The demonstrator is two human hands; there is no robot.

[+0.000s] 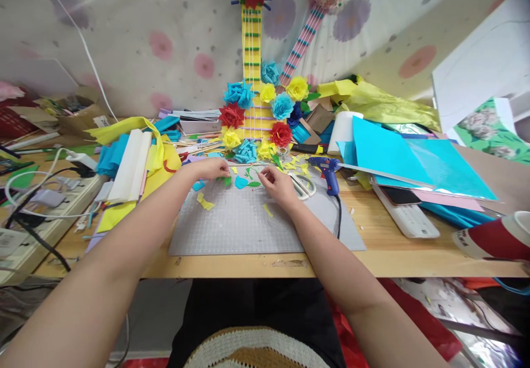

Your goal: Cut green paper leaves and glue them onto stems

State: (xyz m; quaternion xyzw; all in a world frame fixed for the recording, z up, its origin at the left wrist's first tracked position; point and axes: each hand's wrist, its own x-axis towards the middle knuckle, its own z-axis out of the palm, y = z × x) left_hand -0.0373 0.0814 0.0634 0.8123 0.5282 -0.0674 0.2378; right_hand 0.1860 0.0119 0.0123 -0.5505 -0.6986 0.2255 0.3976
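Observation:
Over the back part of the grey cutting mat (pixel 232 230), my left hand (pixel 213 168) is closed in a pinch, with a small green paper leaf (pixel 227 181) at its fingertips. My right hand (pixel 278 184) is also pinched, its palm side partly hidden; what it holds is too small to make out. Between the hands lie a blue paper petal (pixel 240 182) and another green leaf (pixel 254 184). White-handled scissors (pixel 305 187) rest just right of my right hand, partly behind it. Yellow paper scraps (pixel 205 201) are scattered on the mat.
A blue glue gun (pixel 329 173) with its cord stands at the mat's right. Behind is a yellow paper guitar (pixel 252 75) decorated with paper flowers. Crepe paper rolls (pixel 131 166) and a power strip (pixel 53 219) are left; blue sheets (pixel 385 152) and a paper cup (pixel 492 236) right.

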